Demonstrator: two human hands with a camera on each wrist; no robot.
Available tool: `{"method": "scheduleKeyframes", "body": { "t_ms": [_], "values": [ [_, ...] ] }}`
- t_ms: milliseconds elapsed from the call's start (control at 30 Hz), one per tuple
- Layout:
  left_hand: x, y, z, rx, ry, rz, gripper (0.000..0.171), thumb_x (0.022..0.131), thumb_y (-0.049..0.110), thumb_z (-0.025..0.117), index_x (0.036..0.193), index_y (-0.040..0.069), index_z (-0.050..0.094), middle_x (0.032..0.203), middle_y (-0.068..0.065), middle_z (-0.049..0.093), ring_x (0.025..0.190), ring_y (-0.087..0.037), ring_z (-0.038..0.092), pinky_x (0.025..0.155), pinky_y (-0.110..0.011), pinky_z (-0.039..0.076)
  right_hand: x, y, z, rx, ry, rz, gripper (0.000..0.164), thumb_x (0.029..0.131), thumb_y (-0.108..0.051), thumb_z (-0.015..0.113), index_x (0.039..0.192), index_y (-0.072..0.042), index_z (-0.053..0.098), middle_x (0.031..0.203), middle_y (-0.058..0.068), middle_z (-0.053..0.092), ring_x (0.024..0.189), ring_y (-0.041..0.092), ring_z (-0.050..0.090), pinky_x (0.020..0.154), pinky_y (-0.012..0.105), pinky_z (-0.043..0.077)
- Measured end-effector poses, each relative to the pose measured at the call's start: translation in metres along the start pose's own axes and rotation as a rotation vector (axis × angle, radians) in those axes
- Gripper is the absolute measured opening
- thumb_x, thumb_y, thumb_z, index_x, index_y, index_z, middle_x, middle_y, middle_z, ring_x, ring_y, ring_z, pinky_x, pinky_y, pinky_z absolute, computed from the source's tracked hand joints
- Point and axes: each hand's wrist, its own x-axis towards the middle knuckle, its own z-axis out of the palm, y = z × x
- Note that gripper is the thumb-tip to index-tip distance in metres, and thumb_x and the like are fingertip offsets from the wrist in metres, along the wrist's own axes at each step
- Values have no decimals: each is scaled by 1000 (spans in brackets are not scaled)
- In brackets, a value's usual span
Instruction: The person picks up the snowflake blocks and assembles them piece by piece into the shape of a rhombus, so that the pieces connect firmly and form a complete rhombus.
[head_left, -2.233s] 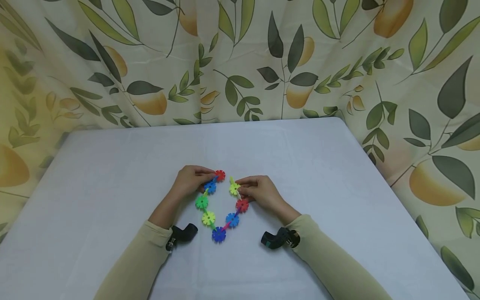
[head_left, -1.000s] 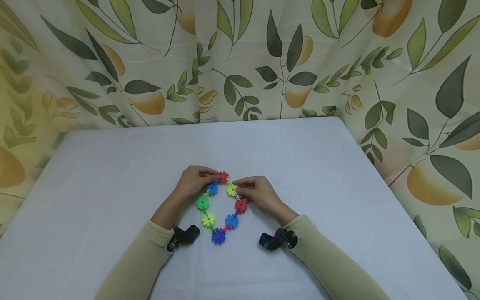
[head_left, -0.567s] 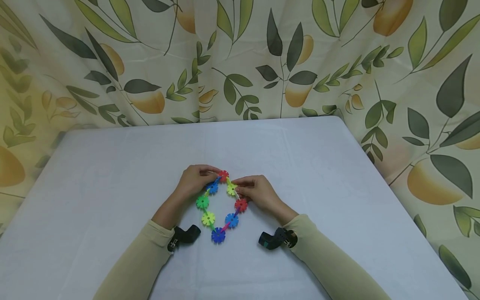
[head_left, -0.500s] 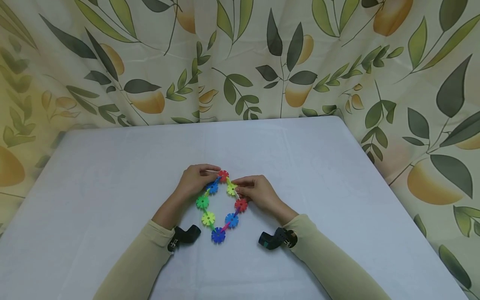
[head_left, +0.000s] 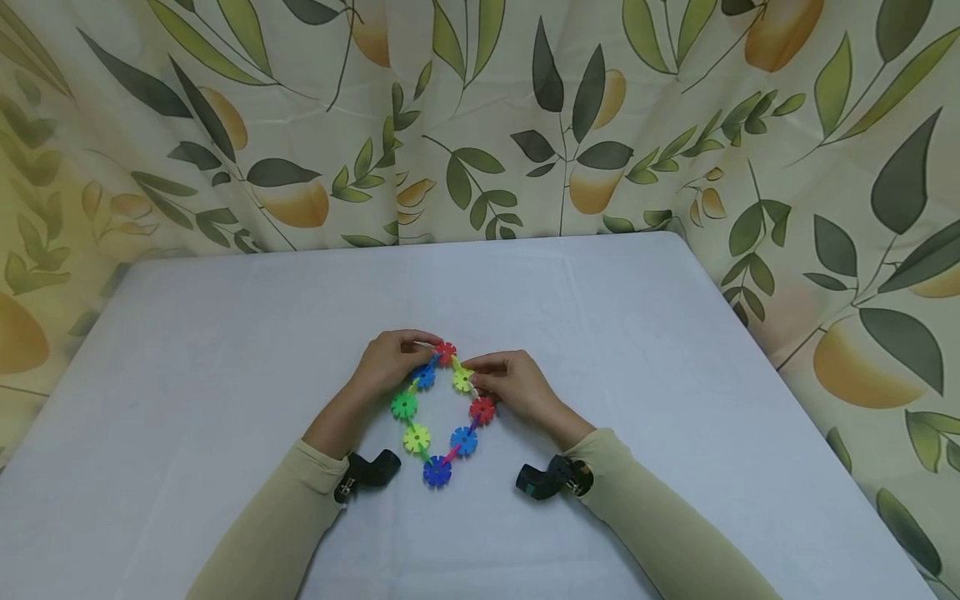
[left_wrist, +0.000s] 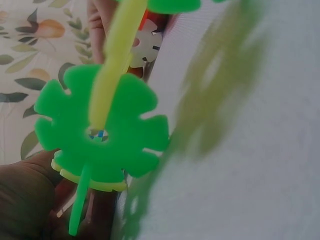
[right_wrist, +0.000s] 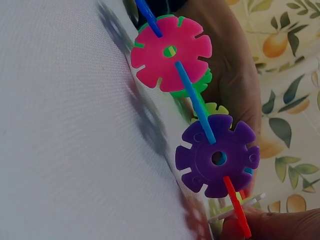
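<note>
Notched plastic interlocking discs in several colours form a drop-shaped ring on the white table. My left hand (head_left: 386, 362) pinches the ring at its far left, around the blue disc (head_left: 424, 379) and the red disc (head_left: 446, 353). On the other side, my right hand (head_left: 521, 385) holds the yellow-green disc (head_left: 462, 382) between thumb and fingers. A yellow edge-on disc links that one to the red disc. The dark blue disc (head_left: 437, 477) lies nearest me. A green disc (left_wrist: 130, 100) fills the left wrist view; pink (right_wrist: 150, 65) and purple (right_wrist: 200, 160) discs show in the right wrist view.
A white cloth covers the table (head_left: 262, 333). Behind and beside it hangs a curtain (head_left: 480, 108) printed with leaves and fruit. Black wrist cameras, left (head_left: 375, 469) and right (head_left: 543, 482), sit near the ring's lower sides.
The gap at the ring's far end has closed: the red disc came right and the yellow-green side came left until they joined. Both hands have stayed nearly still since.
</note>
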Motion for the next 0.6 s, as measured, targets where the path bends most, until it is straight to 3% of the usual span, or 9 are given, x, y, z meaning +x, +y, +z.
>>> {"method": "scheduleKeyframes", "body": {
  "t_ms": [333,600],
  "values": [
    [-1,1,0,21,-16,6,26,96,27,62,120,20,72,113,-9,72,97,-21,61,80,-33,46,0,0,0,-42,-23,-45,24,94,-8,65,117,-3,72,92,9,74,68,7,58,62,23,48],
    [-1,0,0,21,-26,23,27,98,28,60,122,21,71,117,-8,71,104,-22,61,89,-40,47,1,-2,1,-83,-21,-65,25,94,-7,64,117,-4,72,91,8,74,70,8,58,63,24,46]
  ]
}}
